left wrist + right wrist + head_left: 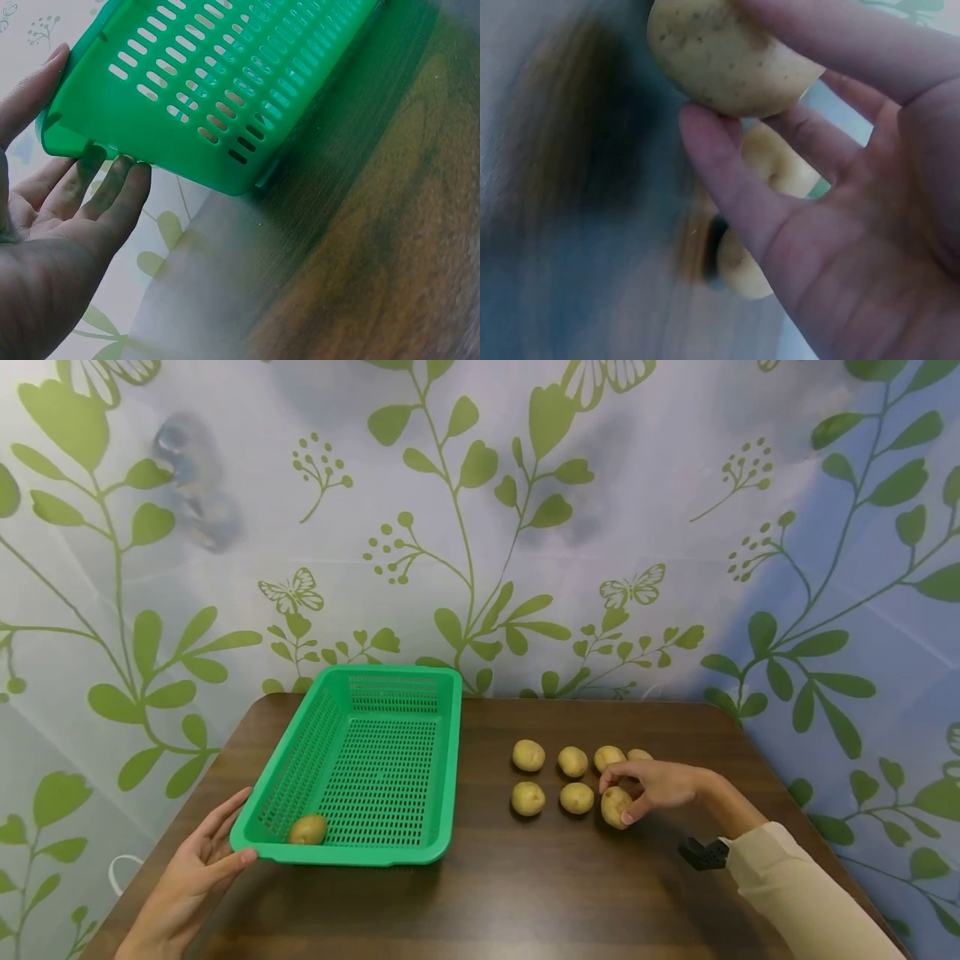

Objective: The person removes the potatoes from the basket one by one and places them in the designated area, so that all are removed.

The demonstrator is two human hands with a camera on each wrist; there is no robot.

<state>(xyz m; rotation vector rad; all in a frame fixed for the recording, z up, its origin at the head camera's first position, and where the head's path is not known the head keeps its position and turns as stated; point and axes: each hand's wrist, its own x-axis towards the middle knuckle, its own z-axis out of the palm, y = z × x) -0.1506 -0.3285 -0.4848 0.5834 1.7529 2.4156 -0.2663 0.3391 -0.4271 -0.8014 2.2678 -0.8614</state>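
A green plastic basket (446, 760) with slotted walls stands at the left of the table, one potato (307, 830) lying in its near left corner. My left hand (197, 868) grips that corner, thumb over the rim and fingers beneath it, as the left wrist view shows along the basket wall (187, 142). At the right, my right hand (660, 783) pinches a potato (615, 807) between thumb and fingers. In the right wrist view this potato (720, 60) has small dark specks, and other potatoes (772, 161) sit behind the fingers.
Several potatoes (528, 756) lie in two rows on the brown table (510, 893), right of the basket; one at the back right is partly covered by my right hand. A curtain with green leaves (480, 568) hangs behind the table. A black wrist device (705, 853) sits below the right sleeve.
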